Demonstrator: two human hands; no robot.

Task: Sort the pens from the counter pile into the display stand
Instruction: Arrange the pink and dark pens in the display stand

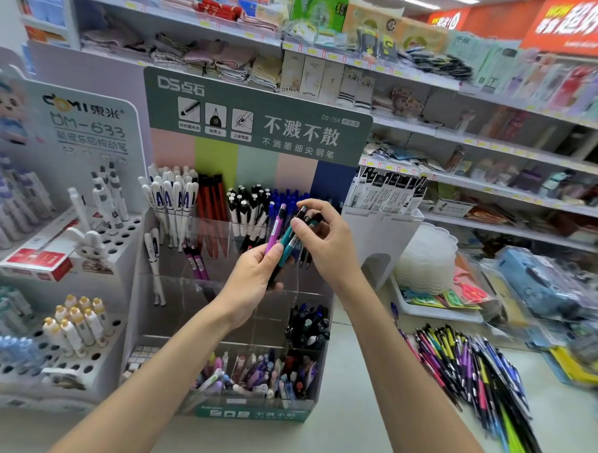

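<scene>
Far left we see a white rack [125,239] w/ holes, white pens standing in it. Next to it is the display stand [254,121]: green header, clear compartments, w/ white, red, black-white & blue pens upright at the back and mixed ones in the front bins. In front of its middle tier our L hand [251,275] grips a small bunch by the lower ends. A purple pen [275,230] & a teal pen [286,243] are plain; the others are too hidden to count. Our R hand [327,241], fingers curled, pinches the teal pen's upper part btwn thumb & forefinger. Lower right, the pen pile [469,367] lies fanned on the counter [351,417], well apart from both hands.
</scene>
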